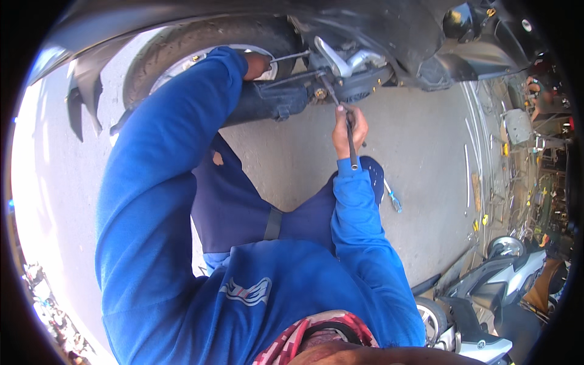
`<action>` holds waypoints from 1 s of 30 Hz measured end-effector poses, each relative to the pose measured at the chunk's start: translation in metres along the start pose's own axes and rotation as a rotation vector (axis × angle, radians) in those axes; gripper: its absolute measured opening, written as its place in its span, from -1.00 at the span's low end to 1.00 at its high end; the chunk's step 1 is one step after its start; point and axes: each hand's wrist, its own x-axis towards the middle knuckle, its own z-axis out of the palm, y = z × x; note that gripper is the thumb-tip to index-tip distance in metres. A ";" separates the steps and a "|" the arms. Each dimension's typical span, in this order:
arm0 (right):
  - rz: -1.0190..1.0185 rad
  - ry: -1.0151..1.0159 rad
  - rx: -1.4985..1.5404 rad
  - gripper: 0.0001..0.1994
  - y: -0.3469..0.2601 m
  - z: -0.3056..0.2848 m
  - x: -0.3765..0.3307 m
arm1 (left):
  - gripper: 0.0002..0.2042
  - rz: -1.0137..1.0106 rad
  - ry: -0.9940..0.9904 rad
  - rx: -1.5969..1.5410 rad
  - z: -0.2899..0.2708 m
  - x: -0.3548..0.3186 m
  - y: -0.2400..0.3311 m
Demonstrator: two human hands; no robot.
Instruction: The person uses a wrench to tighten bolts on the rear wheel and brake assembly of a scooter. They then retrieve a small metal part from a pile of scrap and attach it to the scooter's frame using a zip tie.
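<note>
A motorcycle or scooter's rear wheel (146,70) and engine casing (356,90) are in front of me. My left hand (258,66) is by the wheel rim, fingers curled round the end of a slim metal rod (291,57) that reaches toward the engine; part of the hand is hidden by the sleeve. Closed in my right hand (351,131) is a dark metal T-handle wrench (353,157). Its shaft slants up to the lower side of the engine, near the silver footrest bracket (331,56). The dark exhaust muffler (255,103) lies between the hands.
On the grey floor (420,134), right of my shoe (372,173), lies a blue-handled screwdriver (395,202). A white and black scooter (480,347) stands at the lower right. Tools and parts crowd the far right side. Dark bodywork (389,30) overhangs the engine.
</note>
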 end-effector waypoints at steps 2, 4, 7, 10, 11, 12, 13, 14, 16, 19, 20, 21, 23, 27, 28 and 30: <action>-0.027 -0.015 -0.028 -0.85 0.004 0.000 -0.001 | -0.58 -0.033 0.017 0.062 -0.010 -0.020 -0.005; -0.064 -0.011 -0.049 -0.85 0.008 -0.001 -0.001 | -0.63 0.017 0.117 0.002 -0.020 -0.041 -0.005; -0.054 -0.021 0.014 -0.84 0.011 -0.003 0.001 | -0.66 0.050 0.190 -0.067 -0.033 -0.056 0.011; -0.036 -0.035 -0.021 -0.84 0.014 -0.004 0.004 | -0.67 0.100 0.271 0.043 -0.047 -0.058 0.034; -0.033 -0.030 -0.041 -0.84 0.014 -0.004 0.004 | -0.69 0.086 0.323 0.057 -0.050 -0.059 0.041; -0.048 -0.037 -0.053 -0.84 0.014 -0.005 0.005 | -0.70 0.069 0.344 0.085 -0.055 -0.058 0.046; -0.063 -0.033 -0.058 -0.84 0.014 -0.005 0.005 | -0.71 0.049 0.354 0.106 -0.058 -0.058 0.051; -0.087 -0.023 -0.056 -0.84 0.013 -0.005 0.005 | -0.73 0.031 0.361 0.123 -0.061 -0.057 0.055; -0.071 -0.026 -0.033 -0.84 0.012 -0.005 0.005 | -0.75 0.077 0.377 0.158 -0.066 -0.056 0.059; -0.074 -0.025 0.000 -0.84 0.009 -0.005 0.004 | -0.78 0.104 0.370 0.194 -0.073 -0.048 0.061; -0.076 -0.025 0.008 -0.84 0.008 -0.006 0.004 | -0.78 0.107 0.370 0.199 -0.075 -0.044 0.062; -0.077 -0.028 -0.002 -0.84 0.007 -0.006 0.004 | -0.78 0.133 0.386 0.197 -0.077 -0.040 0.062; -0.083 -0.033 -0.014 -0.85 0.004 -0.007 0.005 | -0.77 0.191 0.410 0.176 -0.080 -0.031 0.061; -0.067 -0.037 -0.079 -0.85 0.001 -0.008 0.006 | -0.74 0.120 0.393 0.113 -0.076 -0.028 0.061; -0.058 -0.038 -0.068 -0.86 0.001 -0.008 0.006 | -0.74 0.132 0.419 0.108 -0.073 -0.030 0.062; -0.059 -0.028 -0.053 -0.86 0.000 -0.008 0.006 | -0.72 0.113 0.446 0.123 -0.066 -0.034 0.066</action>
